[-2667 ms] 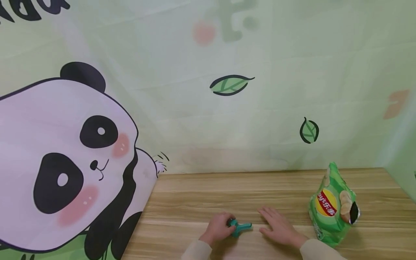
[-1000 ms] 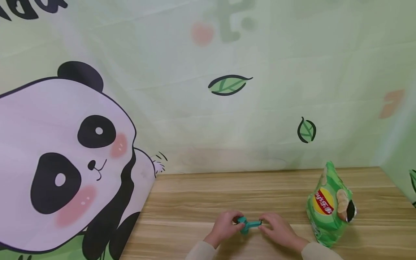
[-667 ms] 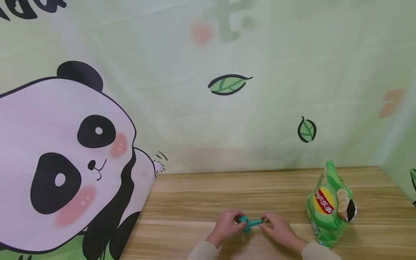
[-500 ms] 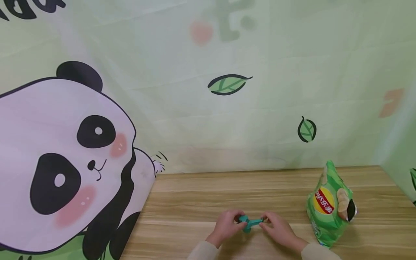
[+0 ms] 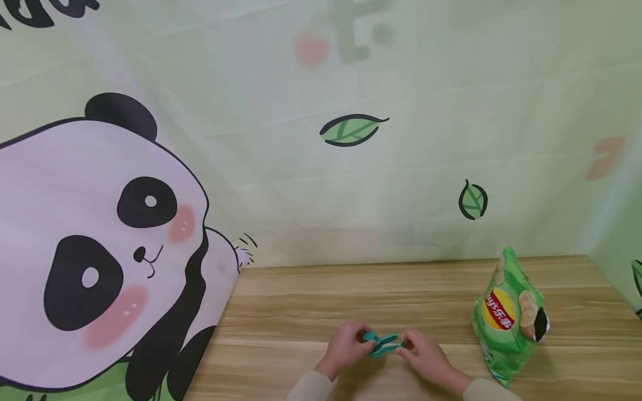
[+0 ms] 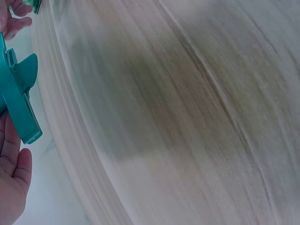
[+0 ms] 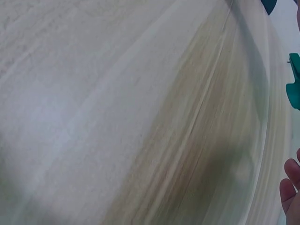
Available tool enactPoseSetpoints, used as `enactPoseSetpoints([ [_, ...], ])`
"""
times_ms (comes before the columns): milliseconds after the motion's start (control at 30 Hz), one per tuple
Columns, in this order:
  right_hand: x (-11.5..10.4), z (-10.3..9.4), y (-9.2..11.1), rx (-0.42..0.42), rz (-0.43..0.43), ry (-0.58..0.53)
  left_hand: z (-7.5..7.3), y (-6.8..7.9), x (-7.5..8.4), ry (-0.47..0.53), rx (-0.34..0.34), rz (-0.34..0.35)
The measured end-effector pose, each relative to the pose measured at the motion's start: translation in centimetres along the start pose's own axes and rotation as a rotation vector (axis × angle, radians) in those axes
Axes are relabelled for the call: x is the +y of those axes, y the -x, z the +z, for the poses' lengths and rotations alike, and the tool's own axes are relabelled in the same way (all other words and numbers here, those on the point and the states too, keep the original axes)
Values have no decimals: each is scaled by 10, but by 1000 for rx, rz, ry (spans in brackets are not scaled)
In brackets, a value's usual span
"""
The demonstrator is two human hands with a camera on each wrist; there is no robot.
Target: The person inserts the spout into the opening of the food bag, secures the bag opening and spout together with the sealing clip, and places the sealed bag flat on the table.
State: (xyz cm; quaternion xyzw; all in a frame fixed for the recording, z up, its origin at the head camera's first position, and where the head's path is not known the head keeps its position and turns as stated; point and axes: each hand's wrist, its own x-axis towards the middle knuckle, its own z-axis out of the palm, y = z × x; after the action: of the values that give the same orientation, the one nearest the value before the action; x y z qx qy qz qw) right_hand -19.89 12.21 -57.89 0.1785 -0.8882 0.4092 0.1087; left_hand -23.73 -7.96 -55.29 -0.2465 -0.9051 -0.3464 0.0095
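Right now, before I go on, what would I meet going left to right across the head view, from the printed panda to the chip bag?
Printed panda → left hand → teal clip → right hand → green chip bag.

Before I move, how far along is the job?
Done: the clip looks open, its prongs spread. In hand: the left hand and right hand hold its opposite ends. Remaining, perhaps: clipping the bag, which stands apart with no clip visible on it.
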Motion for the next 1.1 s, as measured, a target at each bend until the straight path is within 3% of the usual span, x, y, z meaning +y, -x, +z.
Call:
enactPoseSetpoints([
  [167, -2, 1, 1, -10, -7, -19, 1, 0, -5, 6, 19, 9],
  [400, -2, 3, 2, 3, 6, -11, 3, 0, -7, 2, 5, -80],
  [567, -2, 5, 4, 1, 23, -4, 3, 0, -7, -4, 7, -87],
  [900, -2, 5, 10, -67, 74, 15, 5, 2, -10, -19, 5, -89],
  [1100, -1, 5, 13, -117, 45, -1, 8, 4, -12, -34, -1, -120],
])
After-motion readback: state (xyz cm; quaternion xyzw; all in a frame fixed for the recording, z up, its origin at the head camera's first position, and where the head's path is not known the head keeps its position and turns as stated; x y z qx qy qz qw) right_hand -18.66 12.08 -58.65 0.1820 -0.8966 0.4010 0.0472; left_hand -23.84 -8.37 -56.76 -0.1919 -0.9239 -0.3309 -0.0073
